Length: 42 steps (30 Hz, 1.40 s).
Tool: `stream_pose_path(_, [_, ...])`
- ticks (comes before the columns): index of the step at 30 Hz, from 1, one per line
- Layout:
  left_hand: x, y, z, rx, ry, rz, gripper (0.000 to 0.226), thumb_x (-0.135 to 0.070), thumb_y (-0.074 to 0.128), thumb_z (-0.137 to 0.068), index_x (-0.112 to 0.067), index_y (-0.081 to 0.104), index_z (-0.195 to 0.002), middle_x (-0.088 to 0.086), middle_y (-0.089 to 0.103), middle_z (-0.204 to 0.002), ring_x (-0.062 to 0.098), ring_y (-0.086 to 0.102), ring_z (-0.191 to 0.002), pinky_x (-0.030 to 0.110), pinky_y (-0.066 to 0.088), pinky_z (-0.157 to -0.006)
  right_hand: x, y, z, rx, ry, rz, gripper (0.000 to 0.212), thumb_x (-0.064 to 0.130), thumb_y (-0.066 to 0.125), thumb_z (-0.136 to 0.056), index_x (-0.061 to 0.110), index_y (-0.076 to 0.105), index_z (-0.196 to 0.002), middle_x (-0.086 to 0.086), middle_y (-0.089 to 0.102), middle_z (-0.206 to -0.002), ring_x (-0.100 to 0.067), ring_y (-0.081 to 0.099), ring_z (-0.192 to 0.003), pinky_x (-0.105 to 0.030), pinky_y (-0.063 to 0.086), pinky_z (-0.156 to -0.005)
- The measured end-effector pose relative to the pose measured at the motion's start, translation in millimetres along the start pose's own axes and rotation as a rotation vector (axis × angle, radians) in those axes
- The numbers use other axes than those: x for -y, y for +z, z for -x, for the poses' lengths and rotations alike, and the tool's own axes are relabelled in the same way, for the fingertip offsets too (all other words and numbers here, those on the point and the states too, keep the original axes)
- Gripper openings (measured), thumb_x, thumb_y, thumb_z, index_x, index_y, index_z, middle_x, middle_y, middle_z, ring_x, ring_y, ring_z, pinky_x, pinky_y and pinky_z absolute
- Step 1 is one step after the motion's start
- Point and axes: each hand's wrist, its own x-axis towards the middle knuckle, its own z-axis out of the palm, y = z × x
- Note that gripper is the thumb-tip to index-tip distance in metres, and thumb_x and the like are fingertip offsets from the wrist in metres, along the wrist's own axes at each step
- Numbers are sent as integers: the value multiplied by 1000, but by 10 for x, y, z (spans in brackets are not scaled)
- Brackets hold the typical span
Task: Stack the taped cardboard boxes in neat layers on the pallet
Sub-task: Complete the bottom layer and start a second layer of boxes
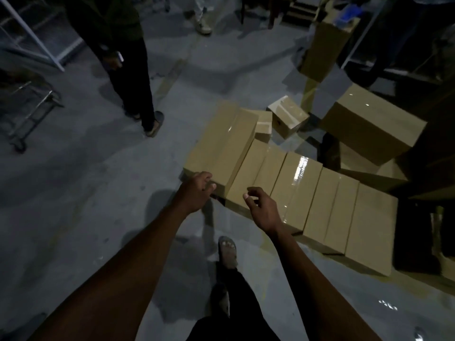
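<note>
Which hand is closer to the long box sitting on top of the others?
Left. The left hand touches the long box at its near end; the right hand hovers over the lower row of boxes beside it.

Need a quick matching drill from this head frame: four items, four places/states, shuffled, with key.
Items:
1. left hand
2. right hand
3. small box
4. bystander

Places/states:
A. standing at upper left on the floor
B. fingers at the near end of the long raised box
C. tilted on the floor beyond the row
D. hovering over the row of flat boxes, fingers loosely curled, holding nothing

Pairs: 1-B, 2-D, 3-C, 4-A
</note>
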Motion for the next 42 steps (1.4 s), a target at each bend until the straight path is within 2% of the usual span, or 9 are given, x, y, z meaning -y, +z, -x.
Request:
stream_pose_path(3, [131,-101,-521,11,-8,-62,42,-31,62,-102,-11,60,-140,11,61,-138,29,61,-122,31,47,-97,64,110,-567,4,-4,-17,41,40,59,-104,15,61,-136,-5,67,-132,-22,64,-117,-33,55,-90])
stream_pose_path(6, [321,-126,-1043,13,-9,-86,43,-32,60,-104,-12,58,-141,9,60,-139,26,61,-122,25,43,-94,79,214,-1162,4,-15,-16,40,41,59,-104,17,60,-136,-3,66,-132,-20,64,-115,-28,52,-86])
stream_pose_path(12, [769,-81,-2041,-2,-23,-56,45,-38,58,-105,-15,56,-143,7,57,-141,26,57,-126,43,50,-104,-66,478,-2276,-16,-40,45,48,44,57,-104,16,54,-144,-6,61,-139,-21,65,-112,-27,51,-86])
stream_pose_path(20, [1432,105,-3245,33,-67,-134,46,-48,52,-105,-27,52,-145,7,49,-150,30,49,-137,44,44,-111,-368,901,-3349,-43,-6,27,57,46,57,-104,16,46,-151,-8,53,-147,-25,62,-119,-37,52,-94])
stream_pose_path(22, [1613,188,-3512,56,-58,-166,47,-48,51,-105,-26,50,-147,7,45,-153,29,45,-141,44,42,-113,-522,1031,-3570,-55,9,49,59,49,56,-103,18,44,-152,-9,50,-148,-26,56,-126,-46,51,-104])
stream_pose_path(24, [1799,287,-3783,67,-35,-195,50,-45,51,-106,-24,48,-151,6,41,-156,29,40,-144,44,39,-115,-694,1170,-3792,-73,30,63,63,50,57,-102,18,41,-154,-9,43,-152,-27,47,-136,-43,43,-113])
stream_pose_path(31, [2330,645,-4604,113,18,-251,65,-44,57,-104,-30,31,-161,7,16,-171,31,19,-155,44,26,-122,-1353,1631,-4358,-148,173,14,89,62,67,-90,36,21,-161,1,1,-171,-38,13,-155,-63,32,-119])
stream_pose_path(37, [2846,808,-5087,244,92,-94,92,-57,73,-89,-60,12,-157,-8,-4,-174,22,7,-160,49,25,-125,-1708,1906,-4687,-188,92,6,95,58,68,-93,37,10,-165,3,0,-174,-12,-4,-156,-40,15,-116])
stream_pose_path(42, [2877,939,-5230,274,96,59,109,-62,81,-79,-68,1,-154,-8,5,-174,16,16,-157,42,27,-121,-1815,2055,-4804,-300,75,-115,82,48,61,-100,30,16,-166,12,16,-172,-8,1,-159,-41,15,-126])
